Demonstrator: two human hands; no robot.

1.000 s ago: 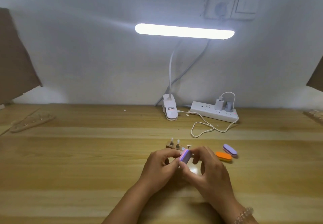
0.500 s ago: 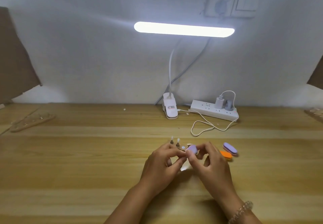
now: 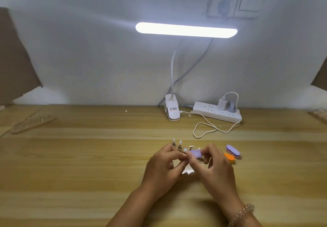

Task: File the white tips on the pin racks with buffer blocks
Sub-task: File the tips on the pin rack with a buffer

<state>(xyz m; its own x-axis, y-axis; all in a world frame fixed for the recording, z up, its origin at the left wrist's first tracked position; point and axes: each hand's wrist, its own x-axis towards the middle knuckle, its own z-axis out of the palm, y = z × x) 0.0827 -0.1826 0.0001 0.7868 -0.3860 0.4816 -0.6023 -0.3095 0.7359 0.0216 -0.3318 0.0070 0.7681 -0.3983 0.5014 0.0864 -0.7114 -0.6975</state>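
1. My left grip (image 3: 164, 166) holds the small wooden pin rack (image 3: 180, 150), with the fingers curled at its left end.
2. My right grip (image 3: 215, 170) pinches a lilac buffer block (image 3: 195, 153) against the right part of the rack.
3. Two white tips (image 3: 180, 142) stand upright on the left pins.
4. An orange buffer block (image 3: 229, 157) and a purple buffer block (image 3: 232, 150) lie just beside my right grip on the light wooden surface (image 3: 88, 164).
5. A white power strip (image 3: 215, 114) lies far back, by the wall.
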